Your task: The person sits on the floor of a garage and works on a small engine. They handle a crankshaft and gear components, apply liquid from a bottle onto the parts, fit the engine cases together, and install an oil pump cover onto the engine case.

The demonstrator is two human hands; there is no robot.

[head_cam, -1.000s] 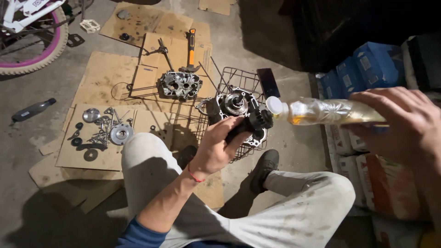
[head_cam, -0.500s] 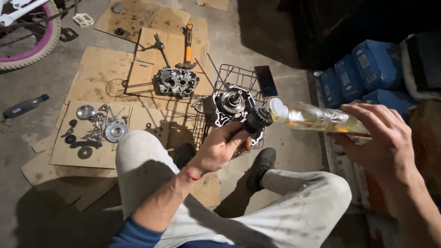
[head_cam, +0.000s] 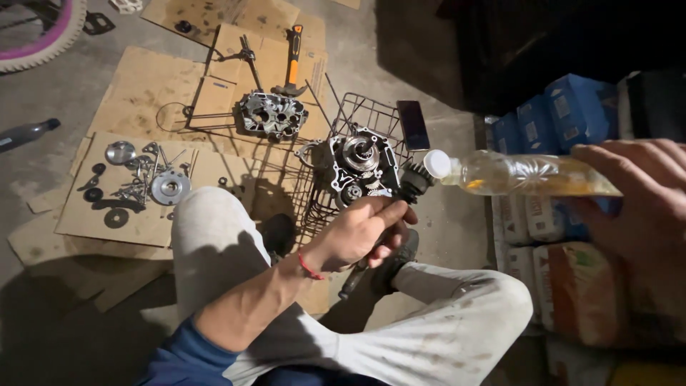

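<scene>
My left hand grips a dark geared shaft just in front of my knees, with a red string around the wrist. My right hand holds a clear plastic bottle of yellowish liquid sideways. The bottle's white cap sits close to the gear end. Right behind the gear, an engine crankcase half rests in a wire basket.
Cardboard sheets cover the concrete floor. On them lie another engine casing, an orange-handled hammer and several small metal parts. A phone rests beside the basket. Stacked blue packages stand at right, a bicycle wheel top left.
The bottle has stayed near the gear while my right hand shifted slightly right. My left hand holds the geared shaft a little lower. The view moved closer.
</scene>
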